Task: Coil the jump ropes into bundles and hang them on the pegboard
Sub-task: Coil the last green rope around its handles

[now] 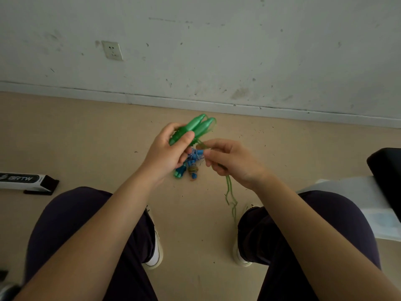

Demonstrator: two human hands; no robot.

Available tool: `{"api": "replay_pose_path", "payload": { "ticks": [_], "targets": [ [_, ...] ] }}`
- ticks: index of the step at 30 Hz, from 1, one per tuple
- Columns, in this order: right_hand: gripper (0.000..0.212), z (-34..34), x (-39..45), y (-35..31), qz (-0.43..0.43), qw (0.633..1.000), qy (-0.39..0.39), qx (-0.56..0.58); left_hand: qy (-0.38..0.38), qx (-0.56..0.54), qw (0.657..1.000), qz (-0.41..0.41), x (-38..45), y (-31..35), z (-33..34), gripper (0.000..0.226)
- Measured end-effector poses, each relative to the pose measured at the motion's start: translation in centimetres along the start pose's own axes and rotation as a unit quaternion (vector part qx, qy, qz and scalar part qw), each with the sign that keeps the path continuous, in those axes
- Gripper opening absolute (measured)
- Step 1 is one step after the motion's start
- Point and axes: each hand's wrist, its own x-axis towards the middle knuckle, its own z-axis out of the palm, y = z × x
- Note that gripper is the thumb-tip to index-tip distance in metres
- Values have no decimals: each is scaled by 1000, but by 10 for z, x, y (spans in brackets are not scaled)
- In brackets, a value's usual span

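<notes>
My left hand (168, 152) grips the two green handles (194, 127) of a jump rope, side by side and pointing up and away. My right hand (231, 160) pinches the thin green cord (229, 187) close to the handles; the cord hangs in loops below that hand toward the floor. A blue jump rope bundle (191, 165), with a band wound round it, lies on the floor just behind my hands, partly hidden by them. No pegboard is in view.
I sit with both knees spread, shoes (156, 253) on a beige floor. A scuffed wall with a socket (112, 50) stands ahead. A white and black box (23, 181) lies at left. A black object (388, 170) on pale sheets sits at right.
</notes>
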Motion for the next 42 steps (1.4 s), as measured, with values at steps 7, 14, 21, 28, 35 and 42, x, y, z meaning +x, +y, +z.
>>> {"api": "replay_pose_path", "payload": {
  "ticks": [7, 14, 21, 28, 35, 42],
  "targets": [
    [15, 2, -5, -12, -81, 973, 63, -205, -27, 171, 985, -16, 2, -5, 0, 18],
    [3, -1, -4, -10, -166, 918, 94, -347, -249, 164, 949, -104, 0, 3, -5, 15],
    [32, -4, 3, 0, -91, 970, 70, -215, -233, 173, 954, -77, -5, -3, -1, 13],
    [27, -5, 3, 0, -78, 983, 69, -153, -183, 134, 974, -18, -4, -4, 2, 21],
    [24, -7, -1, -1, -29, 997, 25, -65, -179, 126, 975, 39, -4, -4, 0, 44],
    [39, -2, 2, 1, -19, 1000, -15, -9, -57, 84, 994, 32, -1, -2, -2, 14]
  ]
}}
